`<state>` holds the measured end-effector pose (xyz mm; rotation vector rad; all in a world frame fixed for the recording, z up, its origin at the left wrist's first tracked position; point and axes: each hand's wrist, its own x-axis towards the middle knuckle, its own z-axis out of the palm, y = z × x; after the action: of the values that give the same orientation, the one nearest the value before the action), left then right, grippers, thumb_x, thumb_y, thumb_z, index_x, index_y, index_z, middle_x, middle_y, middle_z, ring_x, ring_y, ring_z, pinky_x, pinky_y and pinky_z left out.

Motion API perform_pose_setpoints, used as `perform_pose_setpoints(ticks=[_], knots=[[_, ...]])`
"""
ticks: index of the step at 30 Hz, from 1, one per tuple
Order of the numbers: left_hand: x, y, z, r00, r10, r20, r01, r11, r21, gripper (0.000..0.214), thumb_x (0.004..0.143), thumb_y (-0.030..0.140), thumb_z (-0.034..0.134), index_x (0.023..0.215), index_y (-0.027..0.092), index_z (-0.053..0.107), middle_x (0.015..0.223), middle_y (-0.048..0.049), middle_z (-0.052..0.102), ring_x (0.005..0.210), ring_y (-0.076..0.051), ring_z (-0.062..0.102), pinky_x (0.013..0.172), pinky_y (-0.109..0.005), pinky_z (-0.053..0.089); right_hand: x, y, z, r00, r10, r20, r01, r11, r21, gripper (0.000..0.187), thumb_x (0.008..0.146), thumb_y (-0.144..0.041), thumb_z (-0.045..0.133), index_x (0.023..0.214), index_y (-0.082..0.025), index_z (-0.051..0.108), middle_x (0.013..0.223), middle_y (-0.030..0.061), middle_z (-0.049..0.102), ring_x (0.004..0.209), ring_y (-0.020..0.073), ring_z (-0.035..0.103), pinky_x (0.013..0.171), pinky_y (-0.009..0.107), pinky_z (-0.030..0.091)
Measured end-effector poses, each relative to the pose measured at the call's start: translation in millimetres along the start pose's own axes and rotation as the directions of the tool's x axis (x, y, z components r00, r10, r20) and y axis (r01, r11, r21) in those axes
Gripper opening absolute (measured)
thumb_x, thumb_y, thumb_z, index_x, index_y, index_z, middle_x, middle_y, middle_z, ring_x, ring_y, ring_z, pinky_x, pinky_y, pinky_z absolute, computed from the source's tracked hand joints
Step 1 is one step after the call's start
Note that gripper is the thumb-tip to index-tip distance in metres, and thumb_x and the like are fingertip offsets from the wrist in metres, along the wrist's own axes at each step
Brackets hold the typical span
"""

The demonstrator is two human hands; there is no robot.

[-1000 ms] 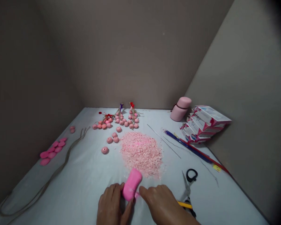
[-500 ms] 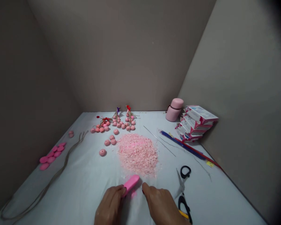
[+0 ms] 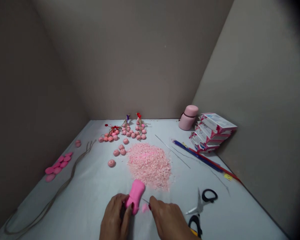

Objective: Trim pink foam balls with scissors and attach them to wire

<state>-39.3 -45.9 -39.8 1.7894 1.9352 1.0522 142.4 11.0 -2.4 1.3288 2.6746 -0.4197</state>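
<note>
My left hand (image 3: 117,215) grips a pink soap bar (image 3: 135,195) with a narrowed waist, fingers on its left side and thumb near its lower end. My right hand (image 3: 167,215) is closed around a thin, pointed metal blade (image 3: 145,201), its tip just right of the bar; its handle is hidden in the hand. On the cloth between the hands lies a small heap of bright pink shavings (image 3: 145,208). Beyond the bar spreads a large pile of pale pink flakes (image 3: 150,165). Black-handled scissors (image 3: 199,208) lie spread beside my right hand.
Pink beads (image 3: 111,163) and tied bead bunches (image 3: 127,128) lie farther back. At left are pink ovals (image 3: 57,165) and a long cord (image 3: 71,178). A metal rod (image 3: 172,151), blue and red sticks (image 3: 197,155), stacked boxes (image 3: 215,128) and a pink flask (image 3: 188,117) occupy the right.
The soap bar has turned so its broad face shows, my left thumb now on it. The blade has come into view at my right fingertips. The scissors have shifted and spread wider.
</note>
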Motion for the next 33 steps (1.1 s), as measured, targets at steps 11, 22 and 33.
perform_pose_setpoints(ticks=[11,22,33], knots=[[-2.8,-2.1,18.1,0.989,0.017,-0.146,-0.019,1.0,-0.013,0.028,0.084,0.046,0.052,0.096,0.02,0.055,0.084,-0.0064,0.062,0.077,-0.024,0.058,0.07,-0.038,0.047,22.7,-15.1,-4.9,0.995,-0.091,0.05,0.091,0.996,0.02,0.034,0.074,-0.006,0.045,0.103,-0.021,0.053,0.077,0.0045,0.071,0.062,0.0247,0.068,0.044,0.028,0.023],[-2.9,7.7,12.4,0.994,-0.043,-0.105,0.043,0.999,-0.001,0.027,0.082,0.046,0.053,0.088,0.019,0.056,0.074,-0.005,0.06,0.069,-0.022,0.058,0.063,-0.034,0.047,15.6,-13.3,-10.4,0.993,-0.071,0.09,0.074,0.997,-0.033,0.039,0.061,0.001,0.048,0.093,-0.019,0.057,0.07,0.0048,0.072,0.062,0.0258,0.069,0.043,0.028,0.026],[-1.1,8.1,4.9,0.983,0.17,-0.066,-0.154,0.968,0.2,0.035,0.084,0.039,0.054,0.11,0.015,0.053,0.106,-0.0145,0.061,0.096,-0.027,0.061,0.081,-0.041,0.052,-1.3,-7.8,-0.3,0.999,0.048,-0.019,-0.048,0.999,-0.022,0.026,0.073,0.0,0.045,0.088,-0.02,0.056,0.07,0.0034,0.072,0.062,0.024,0.069,0.044,0.027,0.027]])
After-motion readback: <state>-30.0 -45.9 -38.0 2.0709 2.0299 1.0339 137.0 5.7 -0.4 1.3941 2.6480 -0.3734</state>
